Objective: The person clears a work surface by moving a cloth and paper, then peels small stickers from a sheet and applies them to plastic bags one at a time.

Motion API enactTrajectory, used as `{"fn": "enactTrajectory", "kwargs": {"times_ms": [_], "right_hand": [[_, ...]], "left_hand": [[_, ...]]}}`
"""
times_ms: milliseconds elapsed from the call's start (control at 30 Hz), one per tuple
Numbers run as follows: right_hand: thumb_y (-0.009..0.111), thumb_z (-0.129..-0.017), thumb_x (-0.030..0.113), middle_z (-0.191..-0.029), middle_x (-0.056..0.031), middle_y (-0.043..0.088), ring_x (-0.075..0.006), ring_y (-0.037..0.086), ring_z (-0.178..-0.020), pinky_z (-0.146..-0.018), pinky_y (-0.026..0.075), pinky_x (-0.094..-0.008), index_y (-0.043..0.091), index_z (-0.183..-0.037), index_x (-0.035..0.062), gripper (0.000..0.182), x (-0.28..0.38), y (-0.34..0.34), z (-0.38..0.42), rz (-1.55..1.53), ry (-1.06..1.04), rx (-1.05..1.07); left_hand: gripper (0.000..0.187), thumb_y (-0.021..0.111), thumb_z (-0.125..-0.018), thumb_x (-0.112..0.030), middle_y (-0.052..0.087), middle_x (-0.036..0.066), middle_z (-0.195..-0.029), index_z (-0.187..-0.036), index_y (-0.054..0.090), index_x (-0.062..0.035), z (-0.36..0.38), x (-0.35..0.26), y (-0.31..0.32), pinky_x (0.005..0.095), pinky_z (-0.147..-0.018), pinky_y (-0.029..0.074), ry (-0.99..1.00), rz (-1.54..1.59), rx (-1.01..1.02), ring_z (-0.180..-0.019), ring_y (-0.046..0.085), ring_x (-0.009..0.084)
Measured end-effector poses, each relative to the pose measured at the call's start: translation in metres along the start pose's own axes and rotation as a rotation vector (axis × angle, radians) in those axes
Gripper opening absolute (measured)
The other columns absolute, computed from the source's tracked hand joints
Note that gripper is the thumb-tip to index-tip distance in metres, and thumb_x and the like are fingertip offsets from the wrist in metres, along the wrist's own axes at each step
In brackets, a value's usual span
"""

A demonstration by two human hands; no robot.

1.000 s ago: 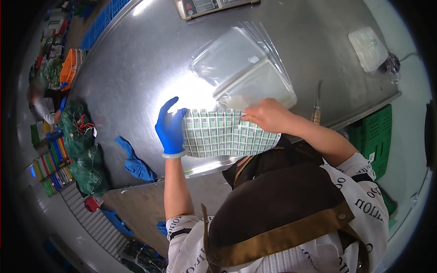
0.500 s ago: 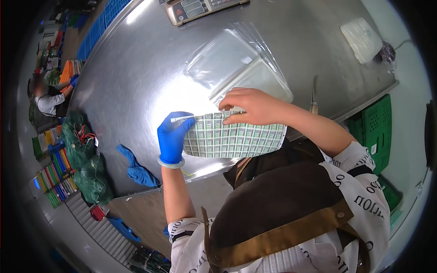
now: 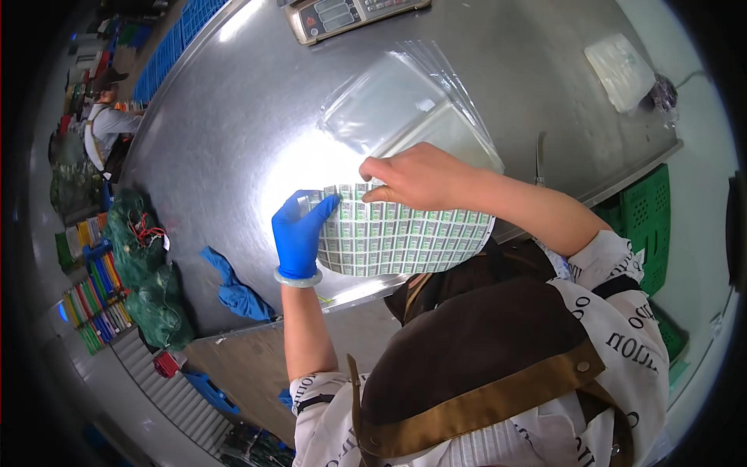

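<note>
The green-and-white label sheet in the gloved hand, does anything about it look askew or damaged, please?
Nothing is torn. The green-and-white label sheet bows because the blue-gloved left hand holds its left edge in the air, while the bare right hand pinches at its top edge.

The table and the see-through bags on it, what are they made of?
The table looks like bare metal, probably stainless steel: grey, smooth, with a bright glare of light on it. The bags look like thin clear plastic film: the table shows through them and their edges shine.

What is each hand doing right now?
Left hand: gloved, closed on the left edge of the label sheet.
Right hand: bare, fingers pinching the sheet's top edge.
</note>
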State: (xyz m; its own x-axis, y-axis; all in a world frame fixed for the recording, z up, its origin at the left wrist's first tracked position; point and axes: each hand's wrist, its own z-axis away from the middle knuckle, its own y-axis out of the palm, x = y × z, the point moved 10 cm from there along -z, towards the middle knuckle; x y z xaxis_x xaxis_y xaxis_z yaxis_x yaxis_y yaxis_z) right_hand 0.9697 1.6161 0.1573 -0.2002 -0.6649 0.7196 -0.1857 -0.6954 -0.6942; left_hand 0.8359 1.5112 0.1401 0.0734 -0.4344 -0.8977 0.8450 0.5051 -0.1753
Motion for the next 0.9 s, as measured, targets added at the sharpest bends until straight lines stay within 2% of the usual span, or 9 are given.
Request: {"fn": "enactTrajectory", "kwargs": {"times_ms": [167,267,367,467,500,633,733,800,900], "right_hand": [[0.057,-0.089,0.027,-0.071,-0.0104,0.063,-0.0271,0.064,-0.066,-0.05,0.045,-0.039,0.052,-0.091,0.0072,0.02,0.014,-0.001,-0.002,0.152,-0.16,-0.133],[0.058,-0.087,0.023,-0.066,-0.0086,0.061,-0.0236,0.062,-0.058,-0.048,0.044,-0.0365,0.053,-0.089,0.0067,0.018,0.044,-0.004,0.013,0.458,-0.445,-0.306],[0.053,-0.093,0.027,-0.064,-0.007,0.061,-0.0227,0.058,-0.049,-0.045,0.043,-0.0341,0.051,-0.088,0.0069,0.021,0.055,-0.02,0.027,0.212,-0.562,-0.523],[0.054,-0.094,0.026,-0.066,-0.0073,0.061,-0.0227,0.058,-0.051,-0.047,0.042,-0.0332,0.051,-0.092,0.0066,0.02,0.002,-0.024,0.015,-0.295,-0.129,-0.467],[0.058,-0.092,0.026,-0.068,-0.0087,0.062,-0.0228,0.059,-0.054,-0.051,0.042,-0.0352,0.052,-0.098,0.0056,0.022,-0.018,-0.01,0.011,-0.495,0.094,-0.251],[0.062,-0.089,0.028,-0.07,-0.0124,0.063,-0.0243,0.06,-0.059,-0.058,0.045,-0.039,0.053,-0.104,0.0041,0.03,-0.098,0.061,0.036,-0.431,0.424,0.134],[0.062,-0.088,0.028,-0.074,-0.0141,0.064,-0.0255,0.061,-0.065,-0.064,0.046,-0.0388,0.057,-0.097,0.0027,0.027,-0.184,0.063,0.063,-0.409,0.617,-0.056],[0.063,-0.088,0.027,-0.077,-0.0141,0.065,-0.0264,0.062,-0.07,-0.066,0.047,-0.0385,0.06,-0.092,0.0025,0.025,-0.219,0.053,0.074,-0.332,0.678,-0.192],[0.064,-0.087,0.026,-0.082,-0.0126,0.066,-0.0297,0.063,-0.078,-0.07,0.047,-0.0399,0.062,-0.088,0.0038,0.023,-0.232,0.04,0.07,-0.195,0.706,-0.211]], "left_hand": [[0.015,0.071,-0.08,-0.004,0.069,0.003,-0.086,-0.094,0.067,-0.0007,0.0,-0.004,-0.001,0.0235,-0.068,0.048,0.048,-0.029,-0.006,-0.074,0.061,0.0087],[0.016,0.072,-0.08,-0.006,0.069,0.003,-0.086,-0.095,0.067,-0.0004,-0.006,-0.005,-0.004,0.0233,-0.067,0.048,0.06,-0.067,-0.021,-0.074,0.061,0.0087],[0.018,0.072,-0.081,-0.008,0.069,0.004,-0.085,-0.096,0.067,0.0003,-0.024,0.004,-0.019,0.0235,-0.066,0.048,-0.001,-0.182,-0.023,-0.073,0.062,0.009],[0.019,0.071,-0.082,-0.01,0.068,0.005,-0.084,-0.097,0.067,0.0009,-0.062,0.042,-0.045,0.0242,-0.065,0.048,-0.106,-0.242,0.075,-0.071,0.061,0.0091],[0.021,0.072,-0.082,-0.017,0.069,0.005,-0.085,-0.094,0.067,-0.0002,-0.07,0.057,-0.051,0.0251,-0.066,0.049,-0.151,-0.278,0.161,-0.073,0.062,0.01],[0.035,0.076,-0.077,-0.022,0.07,0.007,-0.087,-0.104,0.065,-0.0035,-0.103,0.141,-0.089,0.0309,-0.07,0.052,-0.123,-0.835,0.277,-0.076,0.066,0.018],[0.047,0.077,-0.072,-0.019,0.064,0.015,-0.108,-0.114,0.06,-0.0062,-0.081,0.091,-0.055,0.0382,-0.087,0.047,0.543,-1.228,-0.057,-0.099,0.061,0.0319],[0.043,0.075,-0.072,-0.007,0.062,0.013,-0.111,-0.112,0.061,-0.0056,-0.074,0.091,-0.02,0.0373,-0.09,0.045,0.56,-0.892,0.005,-0.101,0.059,0.0299],[0.023,0.072,-0.076,-0.014,0.063,0.012,-0.098,-0.095,0.065,-0.0039,-0.051,0.126,0.067,0.0379,-0.082,0.047,0.5,-0.393,0.268,-0.093,0.06,0.0302]]}}
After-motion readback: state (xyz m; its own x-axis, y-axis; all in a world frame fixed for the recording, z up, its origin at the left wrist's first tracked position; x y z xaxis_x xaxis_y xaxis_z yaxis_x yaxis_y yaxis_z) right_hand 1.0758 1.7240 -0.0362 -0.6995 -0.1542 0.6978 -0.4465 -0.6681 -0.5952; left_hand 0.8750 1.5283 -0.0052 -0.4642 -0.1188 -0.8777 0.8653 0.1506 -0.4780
